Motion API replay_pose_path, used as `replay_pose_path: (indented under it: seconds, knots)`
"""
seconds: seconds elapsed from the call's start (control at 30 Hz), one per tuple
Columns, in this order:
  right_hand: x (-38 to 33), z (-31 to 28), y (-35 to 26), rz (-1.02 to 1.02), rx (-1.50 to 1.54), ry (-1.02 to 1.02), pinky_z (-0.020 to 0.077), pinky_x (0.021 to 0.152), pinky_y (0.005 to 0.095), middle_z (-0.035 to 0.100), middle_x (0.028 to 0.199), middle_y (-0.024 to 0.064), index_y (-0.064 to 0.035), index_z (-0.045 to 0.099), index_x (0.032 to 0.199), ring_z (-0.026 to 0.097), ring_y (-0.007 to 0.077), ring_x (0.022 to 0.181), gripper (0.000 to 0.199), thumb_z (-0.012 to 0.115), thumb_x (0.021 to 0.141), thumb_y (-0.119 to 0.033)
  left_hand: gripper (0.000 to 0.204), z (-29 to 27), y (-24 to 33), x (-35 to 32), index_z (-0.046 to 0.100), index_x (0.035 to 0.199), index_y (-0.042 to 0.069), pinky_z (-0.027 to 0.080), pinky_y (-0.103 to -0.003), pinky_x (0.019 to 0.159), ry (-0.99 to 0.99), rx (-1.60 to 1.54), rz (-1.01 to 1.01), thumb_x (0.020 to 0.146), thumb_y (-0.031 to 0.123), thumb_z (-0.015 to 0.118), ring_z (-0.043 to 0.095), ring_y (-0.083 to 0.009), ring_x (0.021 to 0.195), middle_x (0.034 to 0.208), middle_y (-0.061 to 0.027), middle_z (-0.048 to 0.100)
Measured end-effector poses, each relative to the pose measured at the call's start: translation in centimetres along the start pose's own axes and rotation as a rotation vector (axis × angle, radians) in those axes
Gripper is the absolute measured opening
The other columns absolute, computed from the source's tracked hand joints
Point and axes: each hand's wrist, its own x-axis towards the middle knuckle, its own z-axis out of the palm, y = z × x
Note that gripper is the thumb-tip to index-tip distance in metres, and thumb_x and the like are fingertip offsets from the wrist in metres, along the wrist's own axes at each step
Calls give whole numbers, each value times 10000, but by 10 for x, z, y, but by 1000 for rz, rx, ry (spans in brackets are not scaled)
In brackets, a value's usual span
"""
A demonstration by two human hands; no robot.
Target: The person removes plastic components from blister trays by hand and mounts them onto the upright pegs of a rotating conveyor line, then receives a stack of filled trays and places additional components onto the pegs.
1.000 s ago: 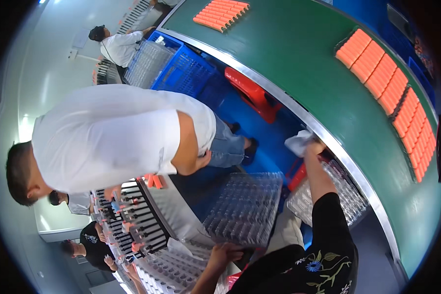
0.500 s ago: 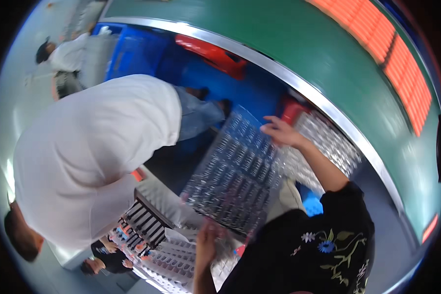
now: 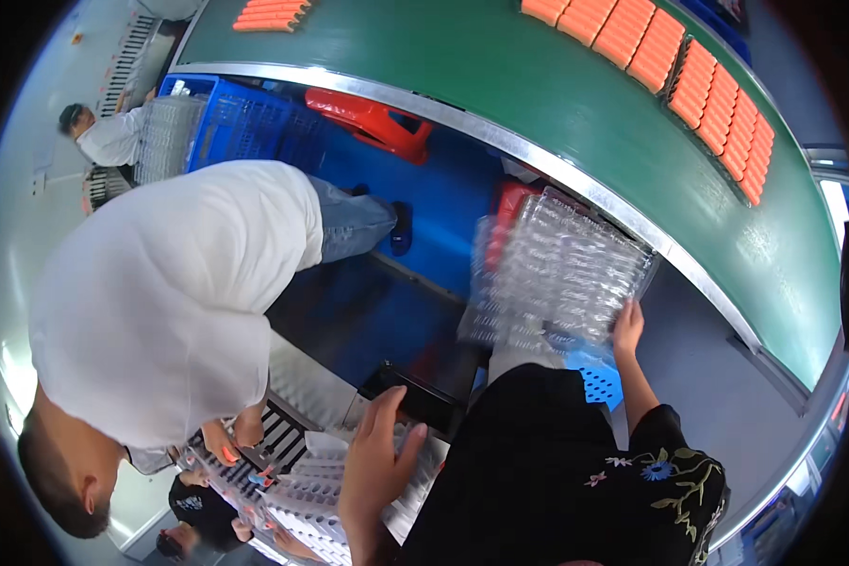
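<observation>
My left hand (image 3: 379, 464) is raised over the workbench side with its fingers apart and nothing in it. At the right, my right hand (image 3: 627, 330) grips the edge of a clear plastic tray (image 3: 580, 274) with rows of moulded pockets. That tray lies among a stack of similar clear trays. Its left part (image 3: 491, 283) is smeared by motion, so I cannot tell how many trays move together. My right fingers are partly hidden behind the tray edge.
A green conveyor table (image 3: 538, 151) with a metal edge carries orange pieces in trays (image 3: 722, 118). A person in white (image 3: 160, 292) bends over a rack at the left. Red stools (image 3: 373, 123), a blue crate (image 3: 241, 123) and a blue perforated stool (image 3: 599, 377) stand around.
The clear tray both hands held in front of me has moved right onto the stack. My left hand has let go and opened; my right hand has moved to the stack's near right edge.
</observation>
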Motion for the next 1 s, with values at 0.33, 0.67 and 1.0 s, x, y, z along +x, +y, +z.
replay_pose_path:
  seconds: [0.33,0.67,1.0]
  knots:
    - [60,-29,89,114,240,177,430,418,323,497,597,33,-87,554,991,525,158,463,388,489,1075,-461,525,-28,-32,-139,498,1425,-9,459,-449,1054,162,53,-193,944,118,666,581,-415,1255,1351,-248,595]
    - [57,-54,88,80,-34,298,485,464,357,618,738,99,-38,631,1102,608,217,529,458,459,1080,-462,478,5,-45,-286,479,1473,-8,437,-397,1094,386,-27,-422,1019,67,605,599,-294,1286,1403,-188,603]
    - [147,-8,138,-212,-319,-1,479,1029,392,678,1291,216,48,618,1311,641,322,1196,392,472,996,-134,494,75,-101,-354,539,1423,15,441,-479,1075,628,13,-657,999,231,671,569,-404,1290,1382,-253,595]
